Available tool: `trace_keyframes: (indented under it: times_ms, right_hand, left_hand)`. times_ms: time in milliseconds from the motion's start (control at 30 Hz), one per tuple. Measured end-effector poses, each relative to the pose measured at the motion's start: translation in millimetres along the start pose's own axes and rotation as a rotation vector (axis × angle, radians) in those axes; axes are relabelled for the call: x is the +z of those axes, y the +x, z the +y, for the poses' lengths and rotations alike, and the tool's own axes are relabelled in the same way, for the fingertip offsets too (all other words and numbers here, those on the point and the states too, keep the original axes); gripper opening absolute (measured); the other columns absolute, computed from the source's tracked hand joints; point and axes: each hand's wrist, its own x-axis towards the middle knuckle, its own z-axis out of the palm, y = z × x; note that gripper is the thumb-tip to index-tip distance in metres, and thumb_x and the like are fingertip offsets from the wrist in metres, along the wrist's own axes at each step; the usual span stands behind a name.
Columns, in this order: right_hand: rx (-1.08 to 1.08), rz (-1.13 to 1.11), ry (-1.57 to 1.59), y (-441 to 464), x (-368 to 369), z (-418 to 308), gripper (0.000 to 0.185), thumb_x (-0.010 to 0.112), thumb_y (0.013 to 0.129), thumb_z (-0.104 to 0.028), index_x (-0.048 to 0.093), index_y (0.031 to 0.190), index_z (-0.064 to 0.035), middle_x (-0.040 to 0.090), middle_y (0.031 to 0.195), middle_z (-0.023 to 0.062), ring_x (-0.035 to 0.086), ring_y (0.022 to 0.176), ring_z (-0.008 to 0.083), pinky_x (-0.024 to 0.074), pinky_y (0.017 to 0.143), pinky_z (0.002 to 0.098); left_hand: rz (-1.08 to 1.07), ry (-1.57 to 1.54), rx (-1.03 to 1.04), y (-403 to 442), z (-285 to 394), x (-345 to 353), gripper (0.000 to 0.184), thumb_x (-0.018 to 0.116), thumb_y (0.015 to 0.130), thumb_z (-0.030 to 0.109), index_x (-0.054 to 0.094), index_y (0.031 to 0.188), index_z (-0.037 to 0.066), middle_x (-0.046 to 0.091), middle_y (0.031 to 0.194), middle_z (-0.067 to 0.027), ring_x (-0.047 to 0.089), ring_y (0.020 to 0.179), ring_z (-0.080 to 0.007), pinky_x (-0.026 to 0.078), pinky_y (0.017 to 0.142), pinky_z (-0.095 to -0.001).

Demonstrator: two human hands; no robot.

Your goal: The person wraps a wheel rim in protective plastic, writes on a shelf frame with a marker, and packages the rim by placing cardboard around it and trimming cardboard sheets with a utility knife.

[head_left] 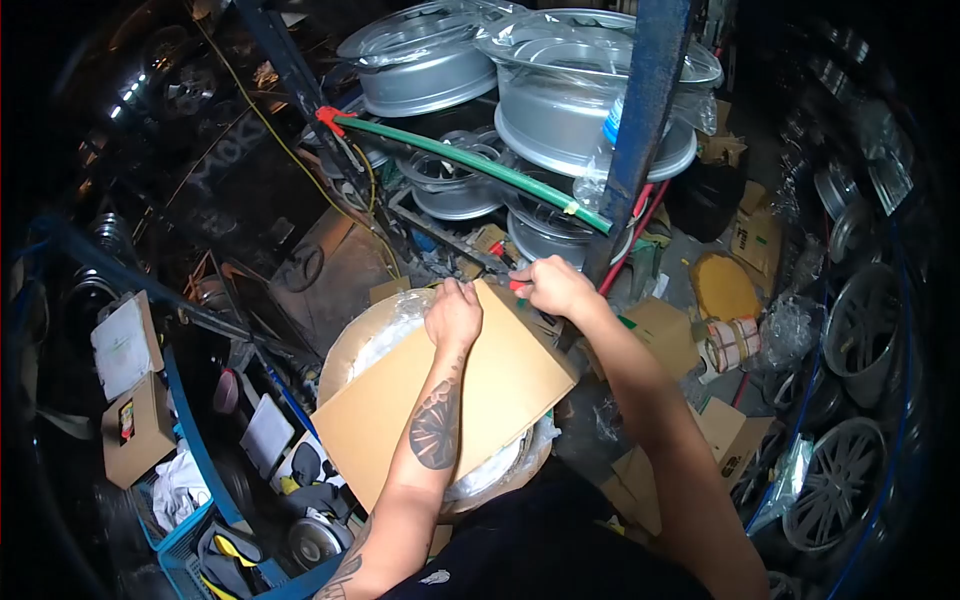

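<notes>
A flat sheet of brown cardboard [520,375] lies tilted over a round, cardboard-wrapped bundle [345,350] with clear plastic showing at its edges. My left hand [455,316] is closed at the sheet's far edge, with the fingertips bent over it. Just right of the sheet's far corner, my right hand [556,287] is wrapped round a small red-handled tool [518,285]. The tool's working end is too small to make out.
Silver wheel rims [430,80] are stacked behind a green bar [470,160] and a blue post [650,110]. More rims [835,485] stand at the right. Cardboard pieces [660,335] litter the floor. Blue baskets [190,560] stand at the lower left.
</notes>
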Motion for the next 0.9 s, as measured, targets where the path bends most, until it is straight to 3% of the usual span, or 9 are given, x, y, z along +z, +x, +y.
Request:
trace_keyframes:
  times_ms: [233, 333, 433, 467, 567, 633, 700, 833, 900]
  right_hand:
    - [0.046, -0.009, -0.135, -16.5, -15.6, -31.0, 0.034, 0.071, 0.091, -0.024, 0.074, 0.124, -0.0193, 0.072, 0.111, 0.0212, 0.07, 0.103, 0.0395, 0.0558, 0.091, 0.0467]
    - [0.105, 0.036, -0.141, -24.4, -21.1, -42.1, 0.036, 0.069, 0.092, -0.023, 0.072, 0.127, -0.0188, 0.072, 0.112, 0.0205, 0.07, 0.103, 0.0394, 0.0553, 0.093, 0.0477]
    - [0.011, 0.027, -0.125, -18.2, -13.4, -39.7, 0.036, 0.07, 0.091, -0.023, 0.073, 0.127, -0.0186, 0.072, 0.112, 0.0215, 0.07, 0.103, 0.0399, 0.0552, 0.093, 0.0473]
    - [-0.009, 0.038, -0.102, -12.5, -4.6, -30.5, 0.035, 0.07, 0.091, -0.023, 0.073, 0.125, -0.0184, 0.073, 0.11, 0.0206, 0.071, 0.101, 0.0385, 0.0563, 0.09, 0.047]
    - [-0.086, 0.057, -0.051, 10.2, 26.1, -1.8, 0.034, 0.07, 0.09, -0.022, 0.074, 0.123, -0.0168, 0.074, 0.106, 0.0196, 0.073, 0.095, 0.0356, 0.0586, 0.083, 0.0461]
    - [-0.15, 0.054, -0.032, 16.1, 26.6, 0.0, 0.035, 0.071, 0.09, -0.021, 0.073, 0.124, -0.0147, 0.073, 0.107, 0.0214, 0.073, 0.093, 0.0349, 0.0585, 0.083, 0.0449]
    - [-0.032, -0.097, 0.097, 12.6, 13.8, -1.7, 0.038, 0.072, 0.091, -0.021, 0.071, 0.128, -0.0112, 0.074, 0.104, 0.0225, 0.074, 0.088, 0.0326, 0.0576, 0.083, 0.043]
    - [0.041, -0.228, 0.166, -4.0, -20.2, -6.2, 0.04, 0.073, 0.092, -0.021, 0.069, 0.13, -0.0094, 0.074, 0.099, 0.0236, 0.073, 0.076, 0.0261, 0.0568, 0.078, 0.0397]
    - [-0.112, -0.105, 0.07, 3.9, 0.1, 9.9, 0.041, 0.071, 0.092, -0.02, 0.068, 0.132, -0.0114, 0.072, 0.101, 0.026, 0.073, 0.087, 0.0338, 0.0563, 0.083, 0.0428]
  left_hand:
    - [0.027, -0.012, 0.012, -4.3, -1.8, 5.3, 0.037, 0.047, 0.103, 0.038, 0.06, 0.106, 0.003, 0.066, 0.109, -0.0207, 0.066, 0.103, -0.0397, 0.047, 0.089, -0.0543]
    - [0.081, 0.104, 0.039, -7.9, 1.7, 3.5, 0.035, 0.052, 0.101, 0.038, 0.061, 0.108, 0.004, 0.065, 0.116, -0.0198, 0.06, 0.114, -0.0396, 0.045, 0.096, -0.0539]
    - [0.146, 0.104, 0.044, -13.9, 10.2, 0.5, 0.035, 0.054, 0.099, 0.034, 0.06, 0.116, 0.004, 0.061, 0.124, -0.0194, 0.052, 0.123, -0.0382, 0.037, 0.103, -0.0531]
    - [0.153, 0.069, 0.069, -14.9, 10.2, -0.3, 0.043, 0.055, 0.098, 0.031, 0.055, 0.13, 0.003, 0.057, 0.132, -0.0203, 0.047, 0.129, -0.039, 0.033, 0.107, -0.0527]
    - [0.238, 0.109, 0.133, -10.5, 0.3, 15.4, 0.051, 0.053, 0.099, 0.03, 0.049, 0.14, 0.001, 0.054, 0.137, -0.0196, 0.045, 0.132, -0.0388, 0.031, 0.11, -0.054]
    - [0.15, 0.115, 0.141, -10.6, 3.5, 8.1, 0.052, 0.049, 0.1, 0.029, 0.046, 0.143, 0.0, 0.056, 0.139, -0.0203, 0.045, 0.134, -0.0379, 0.028, 0.113, -0.0563]
    - [0.057, 0.088, 0.133, -10.6, 6.1, 3.7, 0.052, 0.047, 0.101, 0.03, 0.046, 0.143, -0.001, 0.055, 0.141, -0.0207, 0.044, 0.136, -0.0368, 0.027, 0.114, -0.0569]
    - [0.067, 0.089, 0.118, -11.5, 5.6, 9.7, 0.051, 0.044, 0.103, 0.029, 0.045, 0.145, 0.0, 0.058, 0.139, -0.0197, 0.044, 0.138, -0.0356, 0.025, 0.116, -0.0594]
    - [0.042, 0.093, 0.107, -12.9, 7.3, 8.9, 0.051, 0.043, 0.104, 0.029, 0.045, 0.146, 0.001, 0.057, 0.14, -0.0199, 0.045, 0.138, -0.0356, 0.023, 0.117, -0.0604]
